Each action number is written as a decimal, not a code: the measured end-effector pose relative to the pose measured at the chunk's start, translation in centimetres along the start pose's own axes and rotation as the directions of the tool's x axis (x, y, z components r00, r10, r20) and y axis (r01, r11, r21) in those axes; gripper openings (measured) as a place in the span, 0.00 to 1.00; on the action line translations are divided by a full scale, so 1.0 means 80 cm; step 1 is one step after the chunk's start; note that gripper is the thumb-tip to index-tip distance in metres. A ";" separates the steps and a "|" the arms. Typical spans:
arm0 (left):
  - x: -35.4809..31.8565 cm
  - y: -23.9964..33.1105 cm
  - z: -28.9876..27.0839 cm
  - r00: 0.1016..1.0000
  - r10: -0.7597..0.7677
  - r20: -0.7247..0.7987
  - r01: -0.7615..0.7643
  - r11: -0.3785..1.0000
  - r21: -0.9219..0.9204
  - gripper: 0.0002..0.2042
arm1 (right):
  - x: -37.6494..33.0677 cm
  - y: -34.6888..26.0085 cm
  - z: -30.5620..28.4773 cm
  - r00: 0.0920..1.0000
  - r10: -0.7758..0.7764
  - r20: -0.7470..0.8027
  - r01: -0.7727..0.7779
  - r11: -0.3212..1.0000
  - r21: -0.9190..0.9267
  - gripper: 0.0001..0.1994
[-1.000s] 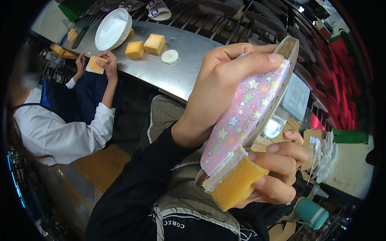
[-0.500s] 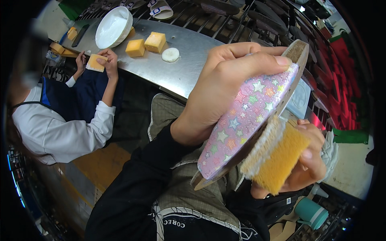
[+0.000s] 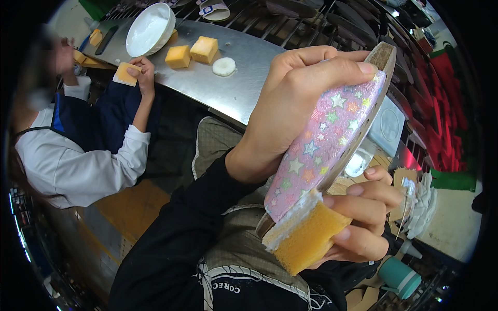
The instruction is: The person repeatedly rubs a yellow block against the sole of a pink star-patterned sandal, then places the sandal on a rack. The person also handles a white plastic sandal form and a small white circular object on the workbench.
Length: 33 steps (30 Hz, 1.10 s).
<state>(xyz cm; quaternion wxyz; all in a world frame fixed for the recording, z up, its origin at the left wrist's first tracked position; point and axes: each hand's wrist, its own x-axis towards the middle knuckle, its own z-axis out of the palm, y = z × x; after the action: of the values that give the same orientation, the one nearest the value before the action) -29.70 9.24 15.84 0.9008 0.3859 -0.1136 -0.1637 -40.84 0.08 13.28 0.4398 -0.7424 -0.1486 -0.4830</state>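
Observation:
My left hand [image 3: 290, 109] grips a slipper [image 3: 316, 150] near one end, thumb pressed on its pink upper with coloured stars. The slipper is tilted on its side, its brown sole edge facing right. My right hand [image 3: 358, 223] is closed round a yellow sponge [image 3: 308, 236]. White paste coats the sponge's face, which touches the sole's edge at the slipper's lower end. Part of that end is hidden behind the sponge.
On the metal bench [image 3: 218, 93] are a white bowl [image 3: 150, 30], yellow sponge blocks [image 3: 204, 49] and a round white piece [image 3: 224, 66]. At left a co-worker [image 3: 83, 155] holds another sponge. Racked soles [image 3: 347, 31] line the back. A teal jug [image 3: 399, 276] stands lower right.
My right hand has moved the sponge down and left along the sole's edge to the slipper's lower end. The slipper has shifted slightly. The co-worker's far hand has risen.

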 end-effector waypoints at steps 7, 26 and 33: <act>0.001 0.009 -0.013 0.998 0.057 -0.022 -0.057 0.998 0.008 0.08 | 0.006 0.015 -0.014 0.956 -0.129 0.263 0.056 0.962 0.268 0.16; 0.015 0.035 -0.054 0.868 0.496 0.023 -0.496 0.868 0.021 0.15 | -0.005 0.036 -0.001 0.991 0.080 0.107 -0.084 0.996 0.035 0.33; 0.020 0.054 -0.086 0.640 0.749 0.174 -0.767 0.607 0.209 0.18 | -0.028 0.016 0.007 0.985 -0.039 0.166 0.032 0.998 0.045 0.35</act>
<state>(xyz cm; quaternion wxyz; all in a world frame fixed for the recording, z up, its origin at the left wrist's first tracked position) -25.06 15.99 14.47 0.8208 0.4117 -0.3176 0.2364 -40.81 0.25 10.64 0.4329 -0.7681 -0.2082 -0.4235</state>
